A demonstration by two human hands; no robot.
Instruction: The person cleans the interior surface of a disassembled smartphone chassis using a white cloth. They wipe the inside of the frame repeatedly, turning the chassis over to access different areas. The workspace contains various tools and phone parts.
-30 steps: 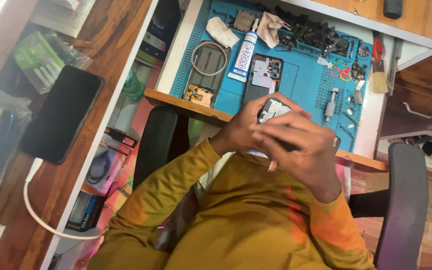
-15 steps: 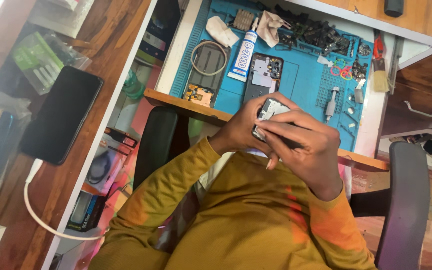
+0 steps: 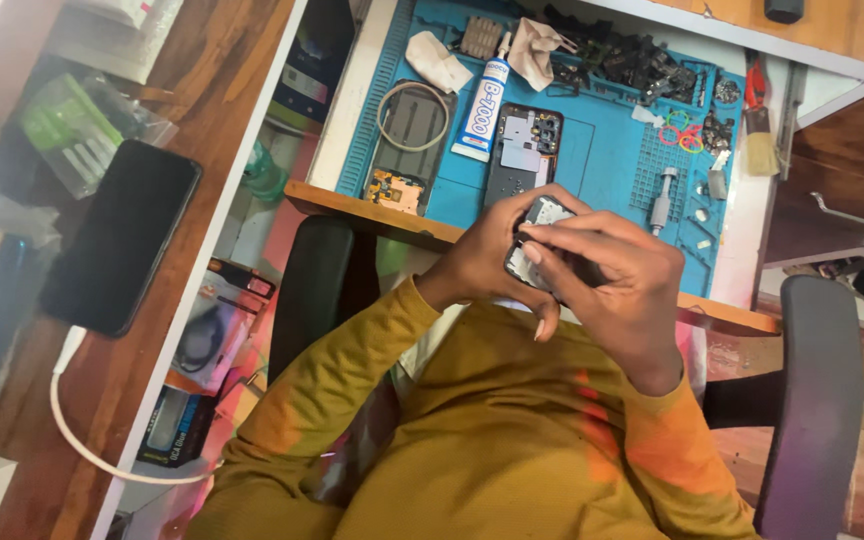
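Observation:
Both my hands hold a small opened phone (image 3: 544,218) with its insides showing, just in front of the wooden desk edge. My left hand (image 3: 477,262) grips it from the left side and below. My right hand (image 3: 617,290) wraps over its right side, with the fingertips pressed on the exposed inner face. Most of the phone is hidden by my fingers. My sleeves are mustard yellow.
A blue repair mat (image 3: 602,170) carries a second opened phone (image 3: 522,150), a glue tube (image 3: 482,100), a black back cover (image 3: 412,120), a small circuit board (image 3: 397,190), a screwdriver (image 3: 662,195) and a brush (image 3: 760,140). A black phone (image 3: 117,235) with a white cable (image 3: 77,435) lies at left.
My right hand's fingers have slid further over the face of the held phone, and both hands have risen slightly toward the mat.

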